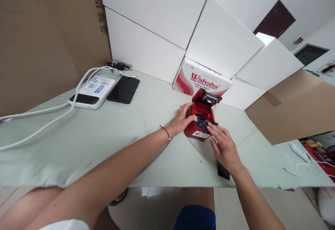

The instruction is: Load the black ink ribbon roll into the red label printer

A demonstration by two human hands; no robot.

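In the head view, a red machine (190, 129) sits on the green cloth (151, 118) in front of the Wahaha box (206, 79), its lid (198, 96) raised. The left hand (181, 119) is spread against the machine's left side, thumb parted from the fingers and reaching the front rim. The right hand (223, 144) lays its fingers over a black piece (205, 127) at the machine's front opening, thumb lower, near the label (201, 134); whether it pinches the piece, I cannot tell. A black object (223, 171) lies partly hidden below the right hand. Well to the left, a phone (124, 89) lies beside a white device (103, 90).
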